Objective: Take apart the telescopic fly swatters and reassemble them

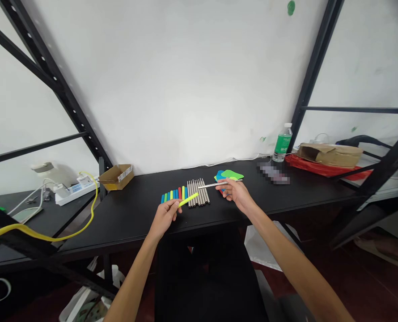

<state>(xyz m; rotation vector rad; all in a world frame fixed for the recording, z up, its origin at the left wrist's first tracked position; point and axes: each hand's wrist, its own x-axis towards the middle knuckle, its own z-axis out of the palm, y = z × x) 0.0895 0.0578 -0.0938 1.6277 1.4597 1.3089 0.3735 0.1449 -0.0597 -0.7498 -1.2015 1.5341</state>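
Observation:
My left hand (168, 211) is closed around one end of a yellow tube-like stick (189, 199), which slants up to the right. Between the fingers of my right hand (235, 193) is a thin silver rod (212, 184), its left tip close to the yellow stick's far end; whether they touch I cannot tell. Behind my left hand, coloured sticks (175, 194) in blue, green, yellow and red lie side by side on the black table. Several grey metallic rods (195, 197) form a row beside them. Flat green and blue pieces (231, 174) lie stacked just beyond my right hand.
An open cardboard box (116, 177) stands at the left, near a white power strip (76, 192) and a yellow cable (92, 210). To the right are a green-labelled bottle (282, 144), a blurred item (273, 173) and a brown package (331, 154) on red plastic. Black shelf posts flank the table.

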